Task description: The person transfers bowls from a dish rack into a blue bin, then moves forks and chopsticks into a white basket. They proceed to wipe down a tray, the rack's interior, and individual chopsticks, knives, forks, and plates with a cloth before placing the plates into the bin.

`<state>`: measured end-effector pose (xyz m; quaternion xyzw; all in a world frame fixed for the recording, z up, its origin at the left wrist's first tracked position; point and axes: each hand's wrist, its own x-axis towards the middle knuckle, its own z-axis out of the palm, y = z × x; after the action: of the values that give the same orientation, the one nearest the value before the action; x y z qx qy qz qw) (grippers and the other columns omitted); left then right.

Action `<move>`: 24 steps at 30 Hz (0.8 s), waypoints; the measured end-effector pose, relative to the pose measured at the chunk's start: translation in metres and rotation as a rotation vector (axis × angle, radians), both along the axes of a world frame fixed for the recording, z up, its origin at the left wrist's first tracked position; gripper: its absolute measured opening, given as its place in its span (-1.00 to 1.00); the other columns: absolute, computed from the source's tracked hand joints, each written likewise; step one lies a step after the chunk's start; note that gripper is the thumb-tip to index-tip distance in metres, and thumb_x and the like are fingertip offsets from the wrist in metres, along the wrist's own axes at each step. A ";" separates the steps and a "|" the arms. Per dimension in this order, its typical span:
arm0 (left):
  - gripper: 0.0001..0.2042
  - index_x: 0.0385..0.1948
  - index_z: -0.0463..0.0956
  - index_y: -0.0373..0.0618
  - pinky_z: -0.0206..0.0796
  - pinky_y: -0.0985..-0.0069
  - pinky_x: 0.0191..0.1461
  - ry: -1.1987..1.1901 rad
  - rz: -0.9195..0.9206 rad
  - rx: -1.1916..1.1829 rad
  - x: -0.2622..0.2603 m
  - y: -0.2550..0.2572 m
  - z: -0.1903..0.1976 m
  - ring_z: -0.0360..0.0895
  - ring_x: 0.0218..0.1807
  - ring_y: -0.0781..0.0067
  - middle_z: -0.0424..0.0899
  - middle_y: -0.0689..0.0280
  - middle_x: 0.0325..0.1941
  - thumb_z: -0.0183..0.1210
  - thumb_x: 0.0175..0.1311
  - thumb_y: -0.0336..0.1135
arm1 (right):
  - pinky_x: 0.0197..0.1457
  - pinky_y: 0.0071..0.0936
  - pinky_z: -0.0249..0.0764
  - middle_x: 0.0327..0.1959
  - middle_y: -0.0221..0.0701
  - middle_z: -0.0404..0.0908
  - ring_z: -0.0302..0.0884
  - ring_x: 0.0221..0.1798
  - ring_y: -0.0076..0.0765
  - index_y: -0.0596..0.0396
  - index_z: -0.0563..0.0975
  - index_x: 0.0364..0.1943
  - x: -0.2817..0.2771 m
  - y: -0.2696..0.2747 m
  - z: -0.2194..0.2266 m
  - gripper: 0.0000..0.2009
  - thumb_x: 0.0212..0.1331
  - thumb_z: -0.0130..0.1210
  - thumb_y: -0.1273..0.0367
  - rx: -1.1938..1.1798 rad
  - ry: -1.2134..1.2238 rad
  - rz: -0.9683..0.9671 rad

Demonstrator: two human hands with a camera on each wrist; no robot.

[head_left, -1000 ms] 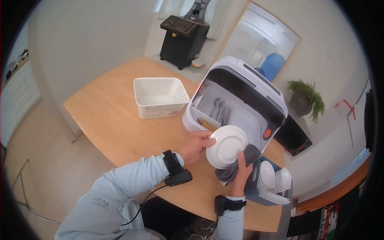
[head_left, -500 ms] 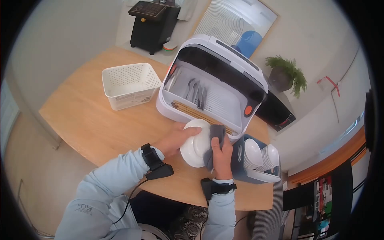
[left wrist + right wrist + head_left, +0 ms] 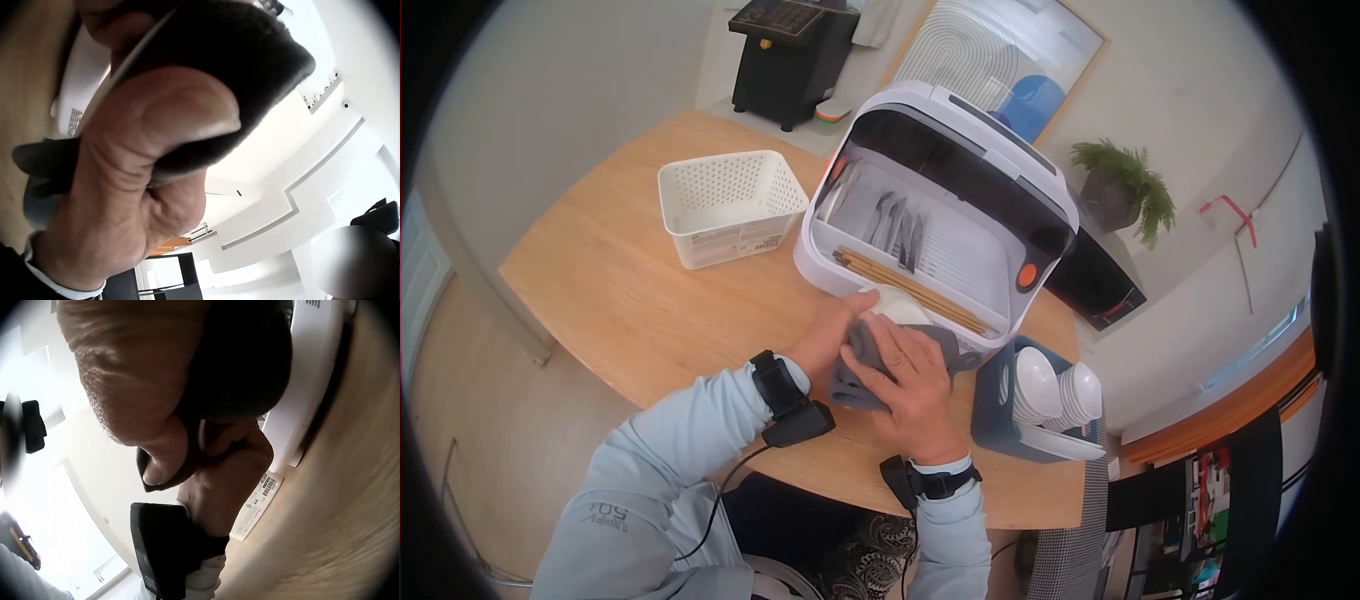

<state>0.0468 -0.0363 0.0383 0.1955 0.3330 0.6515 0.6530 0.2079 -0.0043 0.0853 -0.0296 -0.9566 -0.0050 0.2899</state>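
Note:
In the head view my left hand (image 3: 828,335) grips a white plate (image 3: 897,303) by its left side, near the front of the pale dish box (image 3: 825,275). Most of the plate is hidden by the right hand and a dark grey cloth (image 3: 855,385). My right hand (image 3: 918,395) holds the cloth over the plate, its back turned up and fingers spread across the fabric. In the left wrist view a thumb presses on the cloth (image 3: 262,69), with a thin pale rim beside it. The right wrist view shows both hands close together around the dark cloth (image 3: 244,362).
Cutlery (image 3: 897,230) and wooden chopsticks (image 3: 910,290) lie inside the box, its dark lid raised. A white perforated basket (image 3: 735,240) stands to the left. At right a blue bin (image 3: 990,400) holds stacked white bowls (image 3: 1035,385). A potted fern (image 3: 1125,190) stands behind.
The plate, earlier facing up in view, is now mostly covered. My right hand has moved left with the cloth and turned over onto the plate. The head view has shifted.

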 end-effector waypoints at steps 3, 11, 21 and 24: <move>-0.52 0.13 0.38 -0.21 0.46 0.44 0.11 -0.079 0.058 0.035 0.002 0.003 0.005 0.58 0.02 0.36 0.59 0.16 0.05 -0.08 0.41 0.02 | 0.31 -0.09 0.16 0.25 -0.30 0.47 0.41 0.27 -0.16 -0.11 0.67 -0.09 0.006 -0.003 0.002 -0.51 -0.28 0.14 0.51 -0.047 0.052 -0.020; -0.62 0.07 0.40 -0.35 0.47 0.42 0.10 -0.068 0.054 0.131 -0.008 0.006 0.013 0.61 -0.02 0.31 0.60 0.11 0.02 -0.04 0.43 -0.19 | 0.23 -0.28 0.30 0.20 -0.13 0.49 0.45 0.20 -0.04 0.06 0.67 -0.07 0.031 0.032 -0.010 -0.62 -0.06 0.27 0.33 -0.465 0.416 -0.093; -0.58 0.04 0.46 -0.38 0.53 0.54 -0.14 0.250 -0.252 0.122 -0.004 0.000 0.007 0.65 -0.16 0.49 0.66 0.17 -0.08 0.10 0.37 -0.16 | 0.17 -0.52 0.34 0.00 -0.34 0.60 0.49 0.01 -0.45 0.23 0.56 0.07 0.043 0.043 -0.017 -0.53 0.03 0.34 0.37 -1.433 0.491 -0.066; -0.57 0.08 0.45 -0.31 0.51 0.53 -0.04 0.145 -0.234 0.192 0.002 -0.005 0.015 0.64 -0.11 0.50 0.65 0.20 -0.04 0.10 0.37 -0.12 | 0.12 -0.52 0.37 -0.06 -0.35 0.61 0.52 -0.06 -0.45 0.23 0.55 0.04 0.043 0.037 -0.012 -0.53 -0.02 0.36 0.42 -1.500 0.616 -0.085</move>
<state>0.0484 -0.0412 0.0533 0.3409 0.2906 0.5841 0.6769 0.2507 0.0330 0.0737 -0.2523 -0.5807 0.6349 0.4428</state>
